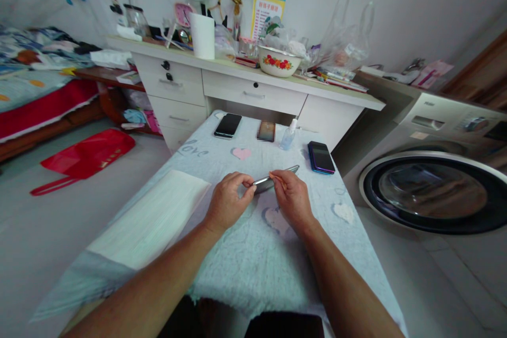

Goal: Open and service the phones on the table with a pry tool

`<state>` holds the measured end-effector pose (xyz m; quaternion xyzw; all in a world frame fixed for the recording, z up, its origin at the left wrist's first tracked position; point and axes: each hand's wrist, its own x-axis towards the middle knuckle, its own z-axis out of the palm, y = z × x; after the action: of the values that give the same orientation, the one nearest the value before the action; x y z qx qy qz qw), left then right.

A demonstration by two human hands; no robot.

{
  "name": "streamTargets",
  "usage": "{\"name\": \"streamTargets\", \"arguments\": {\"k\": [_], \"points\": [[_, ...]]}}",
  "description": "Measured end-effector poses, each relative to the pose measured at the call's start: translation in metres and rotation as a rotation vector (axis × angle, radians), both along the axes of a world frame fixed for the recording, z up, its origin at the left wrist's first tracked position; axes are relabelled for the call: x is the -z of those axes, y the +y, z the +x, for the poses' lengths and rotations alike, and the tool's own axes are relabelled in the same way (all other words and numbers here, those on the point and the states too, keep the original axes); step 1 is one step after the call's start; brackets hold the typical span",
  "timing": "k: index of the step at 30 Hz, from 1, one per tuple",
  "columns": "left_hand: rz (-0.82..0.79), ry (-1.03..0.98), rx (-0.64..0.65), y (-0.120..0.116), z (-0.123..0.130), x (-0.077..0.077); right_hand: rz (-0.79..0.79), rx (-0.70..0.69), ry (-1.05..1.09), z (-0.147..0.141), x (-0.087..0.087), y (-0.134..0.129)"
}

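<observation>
Between my hands is a phone (263, 180), seen nearly edge-on with its silver rim towards me and tilted up at the right. Thumb and finger of my left hand (230, 198) pinch its left end. My right hand (292, 196) is closed on the near edge, and the phone's far corner sticks out beyond it. Farther back on the cloth lie a black phone (228, 125) at the left and a blurred, brownish phone-sized rectangle (266, 131) in the middle. A clear spray bottle (288, 136) stands upright beside that. To the right rests a purple-blue phone (321, 157).
A pale cloth (237, 253) with hearts covers the table. White sheets (152, 219) lie along its left side. Behind stands a white desk (253, 94) bearing a flowered bowl (278, 62) and a paper roll (203, 37). At right is a washing machine (431, 127); a red bag (93, 154) is on the floor.
</observation>
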<state>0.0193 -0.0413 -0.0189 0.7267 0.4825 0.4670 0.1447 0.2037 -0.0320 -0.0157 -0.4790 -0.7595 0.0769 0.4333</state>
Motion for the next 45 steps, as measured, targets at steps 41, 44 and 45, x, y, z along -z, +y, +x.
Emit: {"name": "streamTargets", "arguments": {"k": [41,44,45], "points": [[-0.003,-0.002,0.005,0.002,-0.001,0.001,0.024,-0.051,-0.058,-0.008,-0.001,-0.004],[-0.002,-0.003,0.007,0.002,-0.001,0.002,0.024,-0.066,-0.061,-0.009,-0.002,-0.005],[-0.003,-0.004,0.007,0.002,-0.001,0.002,0.02,-0.069,-0.061,-0.009,-0.002,-0.006]]}}
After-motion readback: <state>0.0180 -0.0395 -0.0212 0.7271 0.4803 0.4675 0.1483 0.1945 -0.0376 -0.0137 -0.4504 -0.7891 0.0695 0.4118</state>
